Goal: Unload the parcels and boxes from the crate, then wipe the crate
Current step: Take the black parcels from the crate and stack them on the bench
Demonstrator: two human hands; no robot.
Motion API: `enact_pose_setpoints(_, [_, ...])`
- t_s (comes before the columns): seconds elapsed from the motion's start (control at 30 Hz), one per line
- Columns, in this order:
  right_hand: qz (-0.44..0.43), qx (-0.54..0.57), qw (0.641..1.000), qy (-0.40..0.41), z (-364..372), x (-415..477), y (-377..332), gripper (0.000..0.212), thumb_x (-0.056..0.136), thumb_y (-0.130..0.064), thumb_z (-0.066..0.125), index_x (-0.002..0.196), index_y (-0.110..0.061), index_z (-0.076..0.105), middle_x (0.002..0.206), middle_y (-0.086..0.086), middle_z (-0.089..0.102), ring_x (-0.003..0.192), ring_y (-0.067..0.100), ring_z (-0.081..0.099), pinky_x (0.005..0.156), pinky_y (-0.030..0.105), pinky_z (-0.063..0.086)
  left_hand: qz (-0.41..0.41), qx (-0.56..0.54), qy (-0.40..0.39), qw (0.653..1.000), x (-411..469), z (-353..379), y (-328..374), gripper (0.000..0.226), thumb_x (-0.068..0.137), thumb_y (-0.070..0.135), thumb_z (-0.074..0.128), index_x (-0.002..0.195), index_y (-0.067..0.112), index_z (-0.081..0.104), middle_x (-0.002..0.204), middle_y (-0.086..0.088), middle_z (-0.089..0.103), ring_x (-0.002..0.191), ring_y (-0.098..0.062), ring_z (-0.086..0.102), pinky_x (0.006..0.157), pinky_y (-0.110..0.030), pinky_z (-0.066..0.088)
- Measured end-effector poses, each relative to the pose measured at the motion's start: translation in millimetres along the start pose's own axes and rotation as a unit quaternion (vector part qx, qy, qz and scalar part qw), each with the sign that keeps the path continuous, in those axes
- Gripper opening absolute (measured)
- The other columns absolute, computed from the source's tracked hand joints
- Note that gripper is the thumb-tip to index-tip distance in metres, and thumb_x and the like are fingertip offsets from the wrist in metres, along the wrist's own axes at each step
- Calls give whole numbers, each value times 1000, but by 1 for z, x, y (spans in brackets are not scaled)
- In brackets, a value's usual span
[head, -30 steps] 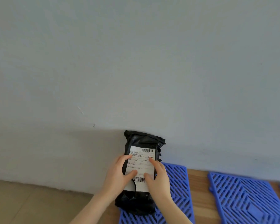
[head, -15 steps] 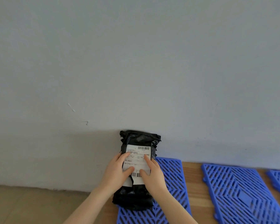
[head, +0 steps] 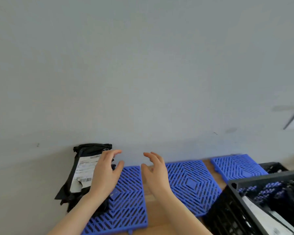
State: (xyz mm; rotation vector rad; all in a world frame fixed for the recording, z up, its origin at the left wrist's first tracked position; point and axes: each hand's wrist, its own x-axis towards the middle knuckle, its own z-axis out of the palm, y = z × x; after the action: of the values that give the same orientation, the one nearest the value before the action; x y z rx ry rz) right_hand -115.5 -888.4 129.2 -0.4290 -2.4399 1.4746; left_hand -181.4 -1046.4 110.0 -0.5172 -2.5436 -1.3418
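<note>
A black plastic parcel [head: 82,168] with a white shipping label leans upright against the wall at the left end of a blue grid mat [head: 126,199]. My left hand [head: 105,173] hovers just in front of the parcel's right side, fingers relaxed and apart, holding nothing. My right hand [head: 155,172] is open too, raised over the gap between two mats. At the lower right, the corner of a black lattice crate [head: 255,199] shows, with white and dark parcels inside it.
Two more blue grid mats [head: 192,182] [head: 236,165] lie along the wall on a wooden surface [head: 153,211]. The grey wall [head: 143,73] rises right behind them. A pale floor [head: 24,209] lies to the left, beyond the parcel.
Both hands have let go of the black parcel, which now stands on its own against the wall. The view has swung right, bringing the crate into sight.
</note>
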Motion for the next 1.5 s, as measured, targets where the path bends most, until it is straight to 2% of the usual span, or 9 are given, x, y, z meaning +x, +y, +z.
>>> enact_pose_setpoints(0.07, [-26, 2, 999, 44, -54, -21, 7, 31, 96, -20, 54, 126, -30, 55, 139, -13, 36, 91, -16, 50, 76, 5, 42, 27, -27, -12, 999, -17, 31, 49, 31, 92, 16, 64, 122, 24, 59, 116, 8, 54, 108, -7, 53, 91, -26, 45])
enact_pose_setpoints(0.23, [-41, 9, 990, 137, -196, -82, 46, 26, 96, -18, 54, 116, -35, 56, 130, -14, 42, 116, 1, 48, 95, 22, 45, 86, -95, -63, 990, -68, 124, 171, 30, 89, 10, 65, 115, 25, 61, 112, 7, 58, 102, -4, 56, 81, -17, 44])
enact_pose_setpoints(0.4, [3, -9, 973, 230, -319, -141, 106, 25, 95, -14, 54, 110, -34, 59, 117, -16, 46, 101, -5, 51, 78, 11, 43, 115, -135, -160, 971, -120, 221, 266, 37, 88, 10, 67, 103, 41, 54, 106, 9, 60, 94, -1, 60, 74, -18, 47])
enact_pose_setpoints(0.63, [74, -43, 953, 292, -431, -186, 185, 27, 95, -17, 54, 118, -31, 60, 120, -16, 46, 109, -1, 47, 88, 17, 41, 97, -123, -283, 946, -167, 343, 340, 32, 91, 27, 64, 118, 37, 51, 108, 10, 59, 95, -2, 57, 88, -27, 50])
enact_pose_setpoints(0.77, [111, -75, 944, 301, -480, -182, 230, 27, 94, -18, 56, 117, -33, 58, 121, -14, 47, 110, 2, 47, 87, 17, 37, 48, -87, -342, 934, -176, 412, 365, 50, 90, 37, 62, 136, 32, 43, 108, 9, 58, 97, -7, 59, 89, -30, 50])
enact_pose_setpoints(0.9, [149, -100, 948, 262, -519, -157, 274, 34, 94, -22, 56, 126, -32, 55, 130, -12, 47, 121, 6, 44, 92, 21, 41, 12, -46, -371, 927, -179, 471, 373, 62, 91, 42, 59, 145, 31, 31, 116, 6, 55, 105, -12, 55, 91, -33, 50])
enact_pose_setpoints(1.17, [204, -177, 961, 61, -553, -94, 344, 51, 91, -24, 57, 139, -29, 43, 143, -2, 38, 128, 18, 41, 103, 32, 43, -53, 72, -386, 918, -181, 537, 373, 68, 91, 55, 53, 149, 36, 22, 127, -4, 55, 108, -21, 58, 95, -39, 49])
enact_pose_setpoints(1.37, [222, -247, 941, -70, -556, -75, 377, 56, 93, -28, 46, 148, -25, 32, 155, 3, 24, 143, 24, 15, 115, 35, 23, -105, 94, -347, 927, -192, 555, 383, 65, 90, 58, 52, 146, 40, 23, 120, 0, 52, 102, -15, 56, 83, -27, 46])
enact_pose_setpoints(1.5, [186, -274, 938, -105, -559, -70, 378, 50, 92, -31, 45, 142, -28, 41, 148, 1, 31, 138, 22, 22, 108, 34, 30, -133, 91, -308, 937, -200, 555, 392, 66, 91, 51, 56, 147, 37, 24, 130, -4, 47, 109, -16, 51, 88, -24, 42])
